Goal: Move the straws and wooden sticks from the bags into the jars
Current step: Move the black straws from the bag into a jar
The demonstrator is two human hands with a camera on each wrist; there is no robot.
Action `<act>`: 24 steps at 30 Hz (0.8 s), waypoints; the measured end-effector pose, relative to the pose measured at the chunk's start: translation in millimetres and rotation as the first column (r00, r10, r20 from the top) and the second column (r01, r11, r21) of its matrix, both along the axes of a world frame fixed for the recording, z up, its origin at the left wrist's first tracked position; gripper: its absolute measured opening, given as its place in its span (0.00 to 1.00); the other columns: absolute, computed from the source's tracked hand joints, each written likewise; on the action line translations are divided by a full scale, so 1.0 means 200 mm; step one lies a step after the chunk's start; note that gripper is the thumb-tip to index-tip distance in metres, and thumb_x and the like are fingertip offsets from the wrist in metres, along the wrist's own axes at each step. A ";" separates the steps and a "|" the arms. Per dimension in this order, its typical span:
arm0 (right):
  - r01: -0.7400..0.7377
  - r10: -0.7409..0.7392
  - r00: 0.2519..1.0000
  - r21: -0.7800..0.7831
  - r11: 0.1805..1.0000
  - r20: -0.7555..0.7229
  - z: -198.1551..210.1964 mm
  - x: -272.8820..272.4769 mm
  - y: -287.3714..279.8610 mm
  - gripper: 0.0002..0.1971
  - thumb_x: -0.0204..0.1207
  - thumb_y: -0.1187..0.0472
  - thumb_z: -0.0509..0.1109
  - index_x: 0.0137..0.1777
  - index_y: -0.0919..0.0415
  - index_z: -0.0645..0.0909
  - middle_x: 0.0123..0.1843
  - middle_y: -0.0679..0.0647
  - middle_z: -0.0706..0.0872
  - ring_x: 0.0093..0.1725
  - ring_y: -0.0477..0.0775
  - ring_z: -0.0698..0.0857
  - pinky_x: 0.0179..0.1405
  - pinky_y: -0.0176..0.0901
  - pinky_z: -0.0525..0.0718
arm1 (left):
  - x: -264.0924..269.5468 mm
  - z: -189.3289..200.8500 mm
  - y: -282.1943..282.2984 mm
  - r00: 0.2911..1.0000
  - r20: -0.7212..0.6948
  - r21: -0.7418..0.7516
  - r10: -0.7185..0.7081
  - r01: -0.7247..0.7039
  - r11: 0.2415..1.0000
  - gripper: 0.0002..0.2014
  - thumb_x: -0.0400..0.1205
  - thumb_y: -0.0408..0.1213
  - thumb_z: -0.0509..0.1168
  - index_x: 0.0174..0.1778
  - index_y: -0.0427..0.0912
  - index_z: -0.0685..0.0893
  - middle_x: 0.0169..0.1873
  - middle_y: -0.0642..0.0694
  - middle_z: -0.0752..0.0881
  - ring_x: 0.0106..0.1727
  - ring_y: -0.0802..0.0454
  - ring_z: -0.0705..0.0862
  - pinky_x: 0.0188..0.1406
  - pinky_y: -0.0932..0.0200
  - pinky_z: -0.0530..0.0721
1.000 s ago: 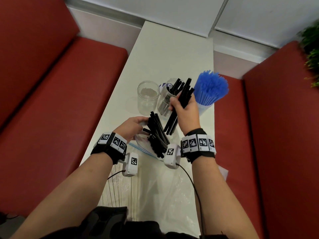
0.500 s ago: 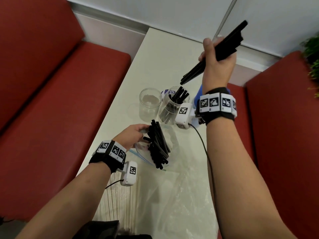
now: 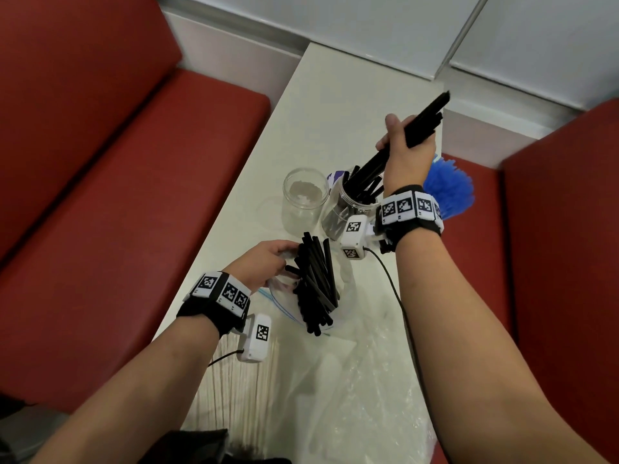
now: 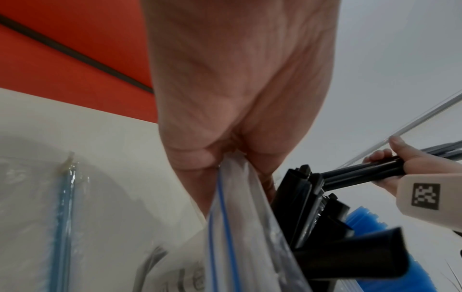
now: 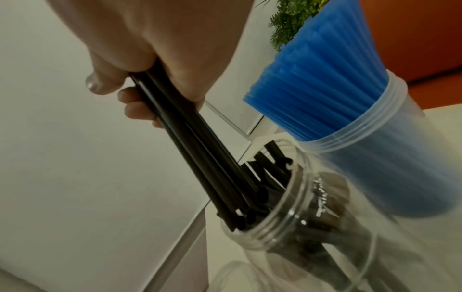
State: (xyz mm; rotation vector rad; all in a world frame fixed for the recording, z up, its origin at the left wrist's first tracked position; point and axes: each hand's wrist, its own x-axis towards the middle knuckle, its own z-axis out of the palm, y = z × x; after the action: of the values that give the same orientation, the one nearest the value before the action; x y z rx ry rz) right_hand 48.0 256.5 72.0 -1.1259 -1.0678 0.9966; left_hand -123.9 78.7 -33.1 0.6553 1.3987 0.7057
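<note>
My right hand grips a bundle of black straws, held slanted with the lower ends at the mouth of a clear jar that holds more black straws. The right wrist view shows the straw tips just inside the jar rim. My left hand pinches the edge of a clear zip bag with more black straws sticking out of it. An empty clear jar stands to the left. A jar of blue straws stands to the right.
A white table runs between two red benches. Crumpled clear bags and wooden sticks lie near the table's front edge. A green plant shows behind the blue straws in the right wrist view.
My right hand rose high with the black straw bundle, then came down so its lower ends reach the jar mouth. My left hand stayed on the bag.
</note>
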 end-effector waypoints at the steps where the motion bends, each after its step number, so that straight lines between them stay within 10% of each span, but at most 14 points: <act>1: 0.029 -0.029 0.999 0.008 1.000 -0.030 0.00 0.01 0.02 0.13 0.77 0.58 0.77 0.48 0.60 0.74 0.29 0.52 0.80 0.31 0.53 0.81 0.38 0.45 0.84 | 0.00 0.00 0.00 1.000 -0.005 0.002 -0.002 0.002 1.000 0.36 0.79 0.11 0.45 0.68 0.48 0.85 0.72 0.46 0.85 0.58 0.42 0.93 0.39 0.48 0.91; 8: 0.167 -0.171 0.983 -0.066 0.984 -0.066 -0.12 0.05 0.06 0.11 0.77 0.63 0.77 0.44 0.57 0.74 0.29 0.51 0.80 0.30 0.52 0.80 0.38 0.46 0.86 | 0.00 -0.02 0.01 1.000 0.002 0.010 -0.004 0.004 1.000 0.35 0.81 0.13 0.45 0.64 0.50 0.87 0.72 0.46 0.85 0.57 0.42 0.93 0.46 0.40 0.90; 13: 0.026 0.000 0.989 -0.171 0.985 0.148 -0.23 0.04 0.02 0.10 0.74 0.67 0.79 0.44 0.57 0.79 0.38 0.51 0.85 0.39 0.48 0.86 0.50 0.47 0.88 | 0.01 -0.05 0.02 0.999 0.034 -0.006 0.020 -0.020 1.000 0.35 0.80 0.10 0.45 0.59 0.51 0.88 0.71 0.45 0.85 0.55 0.40 0.94 0.55 0.28 0.90; 20: -0.039 0.016 0.960 0.074 0.996 0.280 -0.18 0.03 0.01 0.09 0.75 0.69 0.71 0.48 0.54 0.80 0.40 0.46 0.84 0.39 0.42 0.81 0.43 0.37 0.81 | 0.02 -0.02 0.02 0.996 0.073 -0.024 0.052 -0.051 0.998 0.33 0.81 0.11 0.46 0.61 0.48 0.88 0.71 0.42 0.85 0.53 0.40 0.94 0.35 0.49 0.93; 22: -0.114 0.040 0.882 0.129 0.985 0.470 -0.20 0.01 0.01 0.08 0.81 0.65 0.67 0.57 0.57 0.83 0.53 0.47 0.88 0.55 0.43 0.85 0.62 0.41 0.81 | 0.03 -0.02 0.02 0.995 0.082 -0.033 0.057 -0.054 0.998 0.31 0.83 0.12 0.47 0.64 0.45 0.88 0.71 0.40 0.85 0.53 0.38 0.93 0.34 0.50 0.93; 24: -0.242 0.159 0.618 -0.006 0.970 0.770 -0.27 -0.01 -0.02 0.18 0.89 0.56 0.60 0.74 0.59 0.77 0.76 0.56 0.80 0.79 0.55 0.73 0.84 0.52 0.62 | 0.04 -0.01 0.01 0.995 0.086 -0.045 0.056 -0.052 0.998 0.32 0.82 0.11 0.46 0.69 0.40 0.86 0.72 0.38 0.84 0.51 0.39 0.92 0.34 0.51 0.92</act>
State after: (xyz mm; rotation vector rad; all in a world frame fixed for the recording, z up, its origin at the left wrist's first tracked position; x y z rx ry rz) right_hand 46.4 253.2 18.5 -1.4107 -1.9554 0.5925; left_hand -116.1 81.4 -35.4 0.5489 1.3511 0.7372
